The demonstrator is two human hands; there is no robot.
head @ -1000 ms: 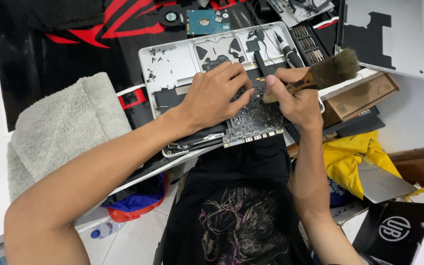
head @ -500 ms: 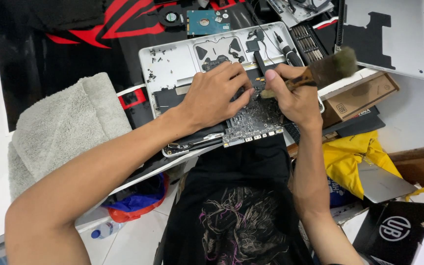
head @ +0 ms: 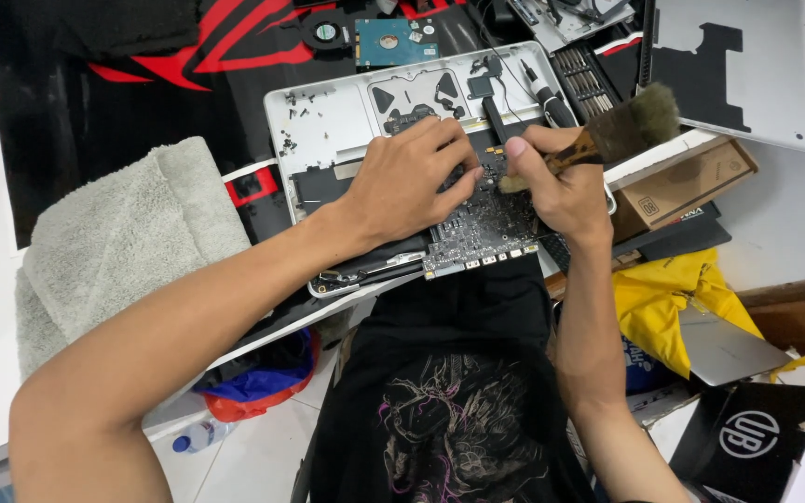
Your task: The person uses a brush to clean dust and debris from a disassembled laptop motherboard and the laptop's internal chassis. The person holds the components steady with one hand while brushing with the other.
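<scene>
We press our left hand (head: 409, 179) flat on the dark green circuit board (head: 482, 228) inside the opened silver laptop shell (head: 328, 121); beside it, our right hand (head: 561, 186) holds tightly a wooden-handled bristle brush (head: 621, 130).

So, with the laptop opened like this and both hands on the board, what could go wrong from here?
1. The circuit board juts past the table edge, above the lap; pressure from the left hand might tip it.
2. The right hand holds a brush while pinching near the board; the bristles may catch the thin cables.
3. Loose screws lie in the open silver case; a nudge could scatter them.
</scene>
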